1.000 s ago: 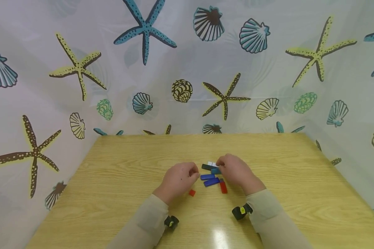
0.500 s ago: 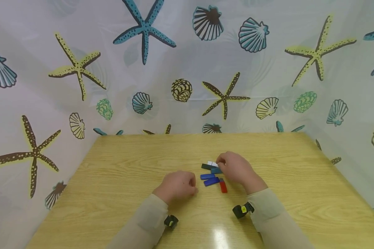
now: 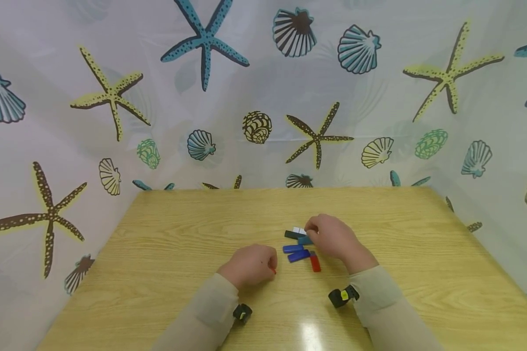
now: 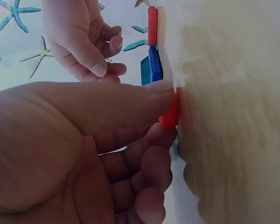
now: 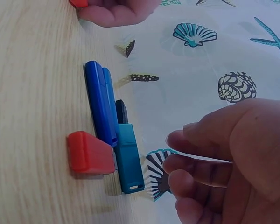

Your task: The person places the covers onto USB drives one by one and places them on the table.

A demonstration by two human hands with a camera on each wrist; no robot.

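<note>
My left hand [image 3: 252, 263] pinches a small red cap-like piece [image 4: 170, 114] between thumb and forefinger, close over the table. To its right lies a red USB stick [image 3: 316, 263] with its metal plug pointing away from me. Two blue USB sticks [image 3: 299, 256] lie side by side just left of the red one. A teal stick [image 5: 129, 158] with a slot at its end sits beside them. My right hand [image 3: 333, 239] hovers near the teal stick with loosely bent fingers; its thumb and fingers hold nothing in the right wrist view.
Behind the blue sticks lie a black stick [image 3: 292, 234] and a small white piece [image 3: 296, 229], partly behind my right fingertips. A shell-and-starfish cloth [image 3: 241, 161] closes off the back and sides of the wooden table [image 3: 180, 219].
My left hand has come down and nearer to me, onto the small red piece that lay on the table, and now pinches it. My right hand has barely moved.
</note>
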